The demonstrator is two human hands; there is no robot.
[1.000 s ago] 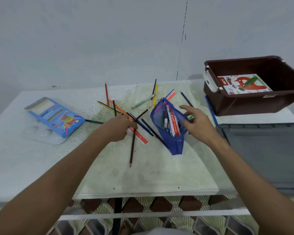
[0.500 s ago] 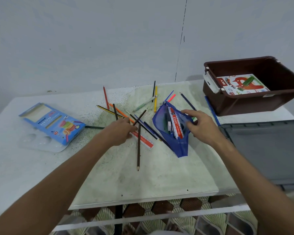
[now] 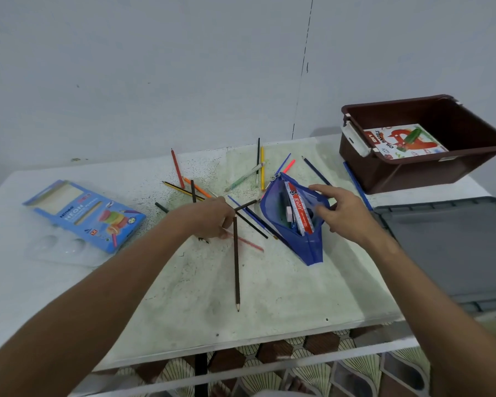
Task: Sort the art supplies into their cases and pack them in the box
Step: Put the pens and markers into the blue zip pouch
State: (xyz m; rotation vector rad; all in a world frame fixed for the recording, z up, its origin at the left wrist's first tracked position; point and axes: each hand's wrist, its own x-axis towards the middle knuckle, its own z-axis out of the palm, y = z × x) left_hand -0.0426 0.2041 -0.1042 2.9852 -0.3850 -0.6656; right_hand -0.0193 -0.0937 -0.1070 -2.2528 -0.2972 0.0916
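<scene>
My left hand (image 3: 212,217) curls its fingers around a dark brown wooden pencil (image 3: 236,262) amid the scattered coloured pencils (image 3: 181,173); my right hand (image 3: 342,213) pinches the open rim of the blue mesh zip pouch (image 3: 301,224) at table centre. The brown plastic box (image 3: 413,173) sits far right, the grey lid (image 3: 453,247) near right, the blue cardboard pencil case (image 3: 80,213) left. Bare tabletop (image 3: 269,296) lies toward the near edge.

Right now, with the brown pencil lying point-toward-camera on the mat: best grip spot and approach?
Pinch the brown pencil mid-shaft, from above, fingers across its width. It lies flat with its lower half alone on bare mat; its top end is crowded by the left hand and crossed pencils. Judgement only.
</scene>
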